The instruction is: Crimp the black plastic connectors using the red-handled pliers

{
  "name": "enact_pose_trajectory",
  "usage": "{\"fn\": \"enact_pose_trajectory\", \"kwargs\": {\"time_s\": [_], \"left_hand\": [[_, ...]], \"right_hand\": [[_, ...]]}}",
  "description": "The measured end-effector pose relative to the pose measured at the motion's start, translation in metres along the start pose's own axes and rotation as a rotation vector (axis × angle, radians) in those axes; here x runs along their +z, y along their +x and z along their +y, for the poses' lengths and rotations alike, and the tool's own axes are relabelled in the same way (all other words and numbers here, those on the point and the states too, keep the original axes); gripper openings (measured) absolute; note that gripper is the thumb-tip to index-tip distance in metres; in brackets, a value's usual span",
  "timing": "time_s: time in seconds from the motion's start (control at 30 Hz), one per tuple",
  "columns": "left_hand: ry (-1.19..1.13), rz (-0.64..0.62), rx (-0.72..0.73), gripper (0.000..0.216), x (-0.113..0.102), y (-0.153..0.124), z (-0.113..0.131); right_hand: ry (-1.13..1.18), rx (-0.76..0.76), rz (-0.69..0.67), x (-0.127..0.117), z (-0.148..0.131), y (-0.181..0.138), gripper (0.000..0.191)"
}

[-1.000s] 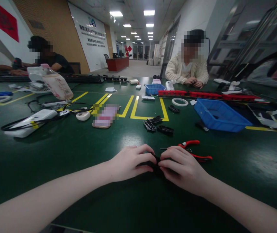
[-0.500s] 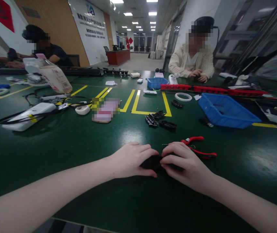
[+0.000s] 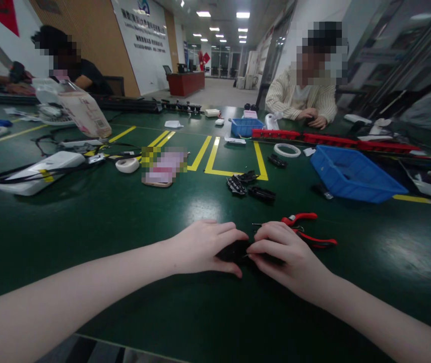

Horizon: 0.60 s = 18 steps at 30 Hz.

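Upper left on my feed, I see a tan wall (image 3: 100, 53) meeting a white wall (image 3: 157, 75); top centre, lit ceiling lights (image 3: 243, 15), a red desk (image 3: 187, 84), grey floor (image 3: 225, 89).

I see the bare, sleeveless left forearm (image 3: 86, 290) stretch from the frame's lower left to a curled left hand (image 3: 202, 248) near centre, thumb below fingers; from lower right, the bare right forearm (image 3: 381, 310) slants toward a right hand (image 3: 285, 254) with bunched fingertips.
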State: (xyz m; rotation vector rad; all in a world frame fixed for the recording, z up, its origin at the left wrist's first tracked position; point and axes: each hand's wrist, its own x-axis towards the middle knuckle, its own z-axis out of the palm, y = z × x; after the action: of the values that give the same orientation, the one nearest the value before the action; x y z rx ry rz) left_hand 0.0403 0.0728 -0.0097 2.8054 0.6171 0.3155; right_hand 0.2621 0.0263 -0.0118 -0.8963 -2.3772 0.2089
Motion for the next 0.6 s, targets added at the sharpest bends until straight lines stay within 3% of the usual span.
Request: {"fn": "enact_pose_trajectory", "kwargs": {"time_s": [0.3, 0.6], "left_hand": [[0.004, 0.007, 0.001, 0.057, 0.002, 0.0, -0.002], [0.05, -0.023, 0.012, 0.051, 0.003, 0.001, -0.003]], "right_hand": [[-0.106, -0.064, 0.061, 0.004, -0.009, 0.008, 0.01], [-0.15, -0.142, 0.008, 0.009, -0.014, 0.012, 0.015]]}}
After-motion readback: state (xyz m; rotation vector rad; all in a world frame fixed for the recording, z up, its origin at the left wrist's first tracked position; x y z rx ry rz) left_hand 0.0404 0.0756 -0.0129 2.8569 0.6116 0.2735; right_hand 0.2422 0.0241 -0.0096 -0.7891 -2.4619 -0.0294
